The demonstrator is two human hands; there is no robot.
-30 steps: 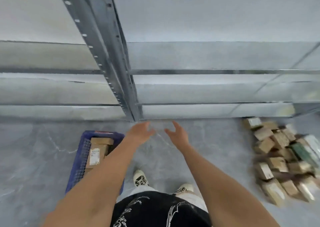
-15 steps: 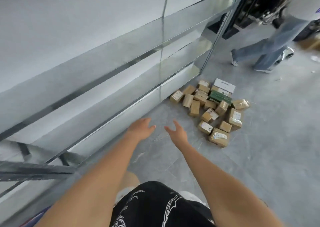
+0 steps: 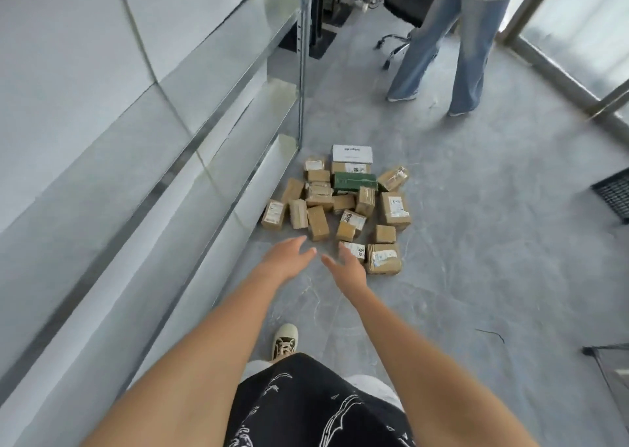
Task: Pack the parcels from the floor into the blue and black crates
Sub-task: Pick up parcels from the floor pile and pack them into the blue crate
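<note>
A pile of several small cardboard parcels (image 3: 340, 205) lies on the grey floor ahead, with a green box (image 3: 355, 181) and a white box (image 3: 352, 154) among them. My left hand (image 3: 285, 259) and my right hand (image 3: 347, 267) are stretched forward, both empty with fingers apart, just short of the nearest parcels. The closest taped brown parcel (image 3: 383, 258) sits right of my right hand, and a smaller labelled one (image 3: 355, 249) is partly hidden behind its fingers. No blue or black crate is in view.
A metal shelving unit (image 3: 143, 147) runs along the left, its upright post (image 3: 300, 72) just behind the pile. Another person's legs (image 3: 439, 48) stand beyond, beside an office chair (image 3: 401, 7). A dark floor grate (image 3: 614, 191) lies at right, a glass-framed edge (image 3: 609, 365) lower right.
The view has swung right, away from the blue crate, until the parcel pile lies straight ahead and closer. Both hands stay empty and open, reaching forward.
</note>
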